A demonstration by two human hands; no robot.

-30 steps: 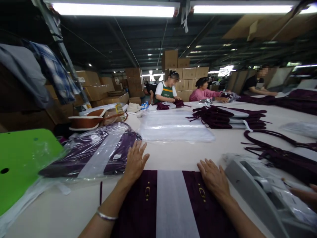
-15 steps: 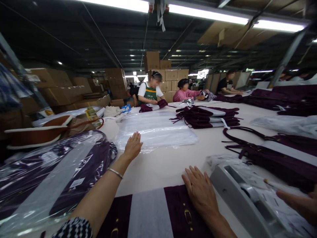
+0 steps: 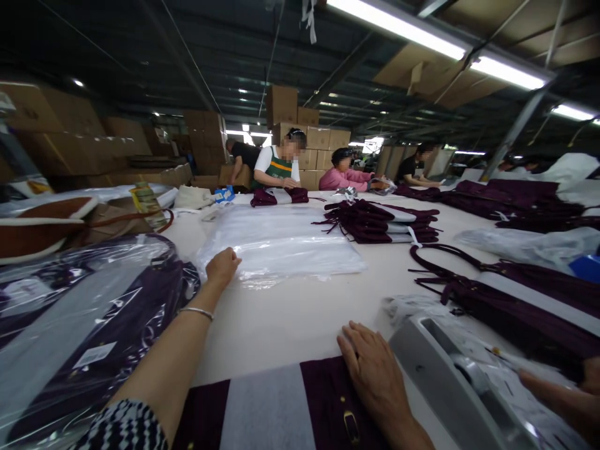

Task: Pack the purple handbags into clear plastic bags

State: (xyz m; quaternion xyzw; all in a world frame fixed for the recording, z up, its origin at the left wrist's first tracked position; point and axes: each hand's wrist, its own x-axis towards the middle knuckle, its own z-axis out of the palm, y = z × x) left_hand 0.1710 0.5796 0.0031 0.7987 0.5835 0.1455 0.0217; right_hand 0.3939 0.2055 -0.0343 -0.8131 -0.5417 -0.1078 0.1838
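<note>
Resting right hand (image 3: 375, 369) flat on bare bag (image 3: 324, 400) — wrapped bag (image 3: 94, 306) looks done.
Left hand (image 3: 222, 269) at plastic stack (image 3: 285, 240) — fingers curled, grip unclear.

The bottom edge cuts off the purple cloth (image 3: 322, 406), and the right hand (image 3: 372, 369) covers part of it. The left hand (image 3: 222, 267) hides its curled fingertips; whether they grip the clear plastic (image 3: 285, 244) cannot be told. The left edge crops the wrapped bundle (image 3: 110, 312), the right edge another person's hand (image 3: 557, 395).
</note>
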